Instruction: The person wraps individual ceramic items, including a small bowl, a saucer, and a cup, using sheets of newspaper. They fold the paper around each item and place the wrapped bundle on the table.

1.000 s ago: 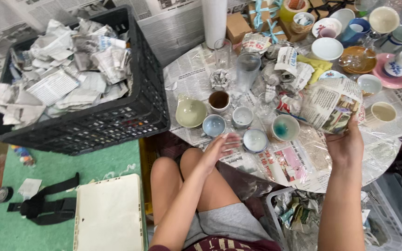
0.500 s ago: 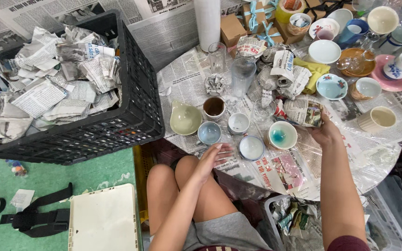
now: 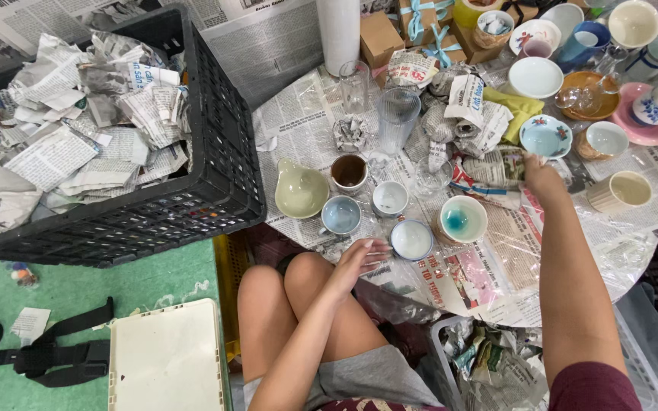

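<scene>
Two bare hands work over a round surface (image 3: 634, 251) covered with newspaper and clear plastic film. The right hand (image 3: 544, 180) reaches out to a bundle wrapped in newspaper (image 3: 496, 169) and rests against its right end, fingers curled at it; whether the grip is closed on the bundle I cannot tell, since the back of the hand hides the fingertips. The bundle lies near the middle of the surface, just above a white cup with a teal bottom (image 3: 462, 219) and left of a small pale blue bowl with red flowers (image 3: 545, 137). The left hand (image 3: 356, 259) lies open and flat at the near edge of the surface, holding nothing, its fingertips just beside a small white bowl with a blue rim (image 3: 411, 240). Further left stand a light blue cup (image 3: 341, 215), a small white cup (image 3: 389, 199), a brown-lined cup (image 3: 349, 171) and a pale green pitcher (image 3: 299, 190). At the far edge sit small brown cardboard boxes (image 3: 381, 36), some tied with light blue ribbon, beside a tall white roll (image 3: 342, 34). A black plastic crate (image 3: 215, 152) full of crumpled newspaper stands to the left, above a green mat (image 3: 70, 293) carrying a flat white box (image 3: 165, 358) and a black strap (image 3: 51, 354).
</scene>
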